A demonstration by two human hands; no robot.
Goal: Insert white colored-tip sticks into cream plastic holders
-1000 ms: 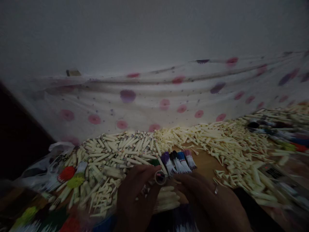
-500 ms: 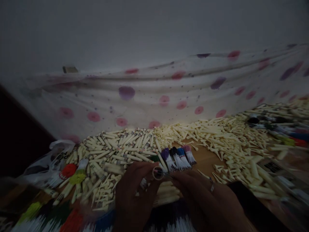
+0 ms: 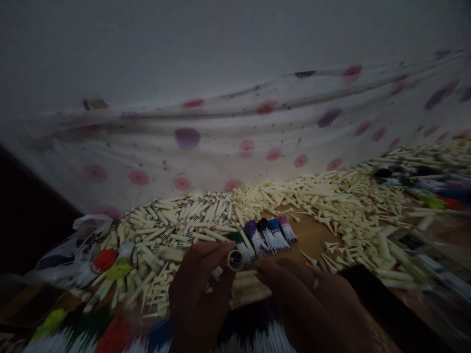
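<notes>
My left hand (image 3: 200, 294) and my right hand (image 3: 312, 304) meet low in the middle of the view, fingers curled. Between their fingertips they pinch a small clear ring (image 3: 234, 260). My right hand wears a ring on one finger. Just beyond the fingertips lie a few bundles of thin sticks with purple, black, blue and pink tips (image 3: 268, 235). A flat bundle of cream sticks (image 3: 250, 289) lies under the hands.
Heaps of cream pegs (image 3: 191, 223) cover the wooden table (image 3: 312, 240), reaching far right. Red and yellow-green tufted bundles (image 3: 108, 264) and a plastic bag (image 3: 79, 240) lie at the left. More coloured bundles lie along the near edge. A spotted cloth (image 3: 235, 142) hangs behind.
The view has drifted, so the scene sits a little higher and further left. Both hands stay together on the small ring, shifted slightly left.
</notes>
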